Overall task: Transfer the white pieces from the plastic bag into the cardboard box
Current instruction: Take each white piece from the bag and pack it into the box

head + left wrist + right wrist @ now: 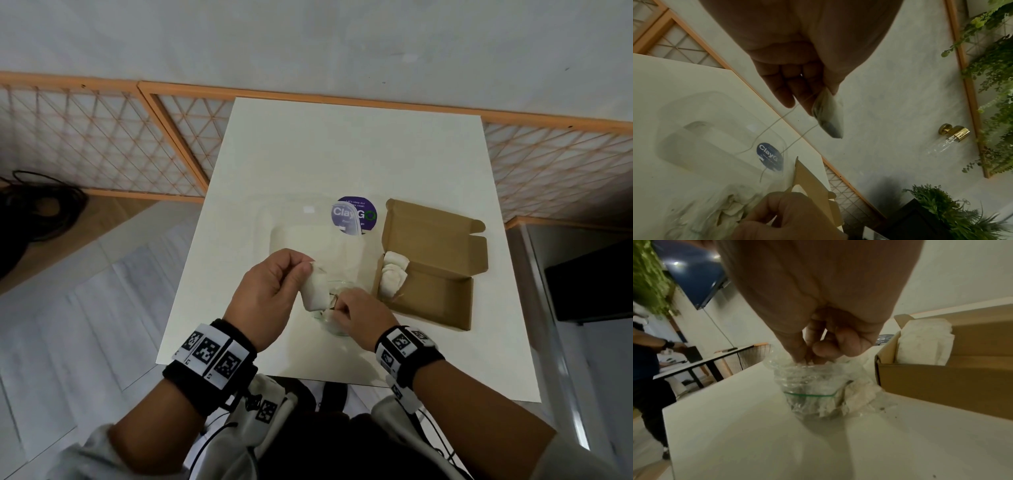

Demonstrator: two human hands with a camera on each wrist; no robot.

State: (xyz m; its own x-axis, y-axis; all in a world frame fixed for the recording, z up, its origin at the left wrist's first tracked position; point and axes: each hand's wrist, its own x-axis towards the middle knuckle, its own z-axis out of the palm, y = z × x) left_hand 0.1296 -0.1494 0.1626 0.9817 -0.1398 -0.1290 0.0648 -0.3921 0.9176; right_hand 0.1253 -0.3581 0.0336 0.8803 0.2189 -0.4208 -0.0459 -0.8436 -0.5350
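At the near middle of the white square surface (308, 154), a crumpled clear plastic bag with a green seal line (809, 386) stands with its mouth up, soft white pieces (857, 395) visible through its wall. The right hand (356, 317) has its fingertips (797, 353) pushed down into the bag's mouth, curled together; what they pinch inside cannot be told. The left hand (270, 291), raised just above and left of the bag, pinches one small white pouch-like piece (315, 289) between thumb and fingers, a thin thread (777, 123) trailing from it. Just right of the bag lies an open brown cardboard mailer box (442, 301), lid folded back flat; two white pieces (394, 274) lie stacked against its left end. Beyond the bag, a clear plastic tray (298, 236) rests upside down beside a round purple sticker reading "ClayGO" (356, 214). Both wrists carry black bands with square printed markers (210, 353).
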